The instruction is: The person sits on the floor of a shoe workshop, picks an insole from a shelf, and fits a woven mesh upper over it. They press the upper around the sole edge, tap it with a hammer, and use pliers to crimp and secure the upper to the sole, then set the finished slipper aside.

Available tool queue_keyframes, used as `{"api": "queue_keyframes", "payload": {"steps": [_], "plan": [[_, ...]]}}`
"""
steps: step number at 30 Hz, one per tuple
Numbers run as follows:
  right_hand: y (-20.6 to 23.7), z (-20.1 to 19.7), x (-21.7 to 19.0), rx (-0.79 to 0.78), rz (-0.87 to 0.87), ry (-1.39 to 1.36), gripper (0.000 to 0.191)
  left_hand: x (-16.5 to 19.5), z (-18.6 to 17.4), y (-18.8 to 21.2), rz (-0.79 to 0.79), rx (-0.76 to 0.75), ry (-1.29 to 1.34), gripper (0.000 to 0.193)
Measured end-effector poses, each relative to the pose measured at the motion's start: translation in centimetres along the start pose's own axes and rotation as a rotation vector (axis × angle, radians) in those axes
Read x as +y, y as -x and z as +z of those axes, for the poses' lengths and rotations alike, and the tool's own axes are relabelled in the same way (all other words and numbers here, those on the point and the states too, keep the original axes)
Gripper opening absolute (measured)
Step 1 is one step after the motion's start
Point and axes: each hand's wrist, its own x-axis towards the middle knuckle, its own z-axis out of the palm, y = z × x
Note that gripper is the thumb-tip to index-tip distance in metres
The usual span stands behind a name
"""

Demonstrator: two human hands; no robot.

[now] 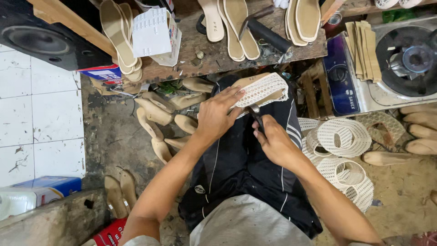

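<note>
My left hand (216,114) lies on a tan wooden shoe form covered with white net cloth (263,89), just above the middle of the frame. My fingers (234,95) are stretched out long and almost flat. They press down on the side of the shoe and hold it on my knee, which is in black pants with white stripes (236,159).

My right hand (275,143) is just below the shoe, a little right of the middle. Its fingers are curled shut around a dark metal pincer tool (256,114). The tip of the tool touches the bottom edge of the white net, right beside my left fingertips. I cannot tell if the tool is biting the net or only touching it.

Along the top of the frame is a rough wooden bench (205,54) with flat tan shoe soles (236,25) and a black hammer (266,32) on it. On the floor at the left lie bare wooden shoe forms (154,114). At the right lie white net shoe tops (341,136), near a stove with a blue front (341,75).
</note>
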Motion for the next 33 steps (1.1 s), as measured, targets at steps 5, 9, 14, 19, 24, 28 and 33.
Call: {"api": "queue_keyframes", "payload": {"steps": [5, 9, 14, 19, 24, 28, 33], "plan": [[-0.8, -0.2, -1.0, 0.001, 0.045, 0.094, 0.019, -0.5, 0.0, 0.3, 0.039, 0.018, -0.015, 0.043], [-0.9, -0.2, -1.4, -0.008, 0.079, 0.136, 0.021, -0.7, 0.2, 0.1, 0.042, 0.024, -0.016, 0.043], [-0.6, 0.3, -1.0, 0.022, 0.090, 0.162, 0.020, -0.6, 0.5, 0.2, 0.043, 0.013, -0.012, 0.045], [-0.7, 0.6, -0.2, 0.024, 0.129, 0.125, 0.018, -0.7, -0.3, -0.6, 0.025, -0.087, 0.126, 0.053], [-1.0, 1.2, -0.1, 0.021, 0.209, 0.152, 0.017, -0.1, 0.2, -2.8, -0.306, -0.248, 0.081, 0.045], [-1.0, 0.4, 0.3, 0.010, 0.049, 0.327, 0.019, 0.2, 0.8, -2.9, -0.214, -0.283, 0.017, 0.045], [-1.4, -1.1, 1.3, 0.011, 0.010, 0.526, 0.028, 0.1, 1.7, -2.2, -0.011, -0.221, -0.187, 0.053]]}}
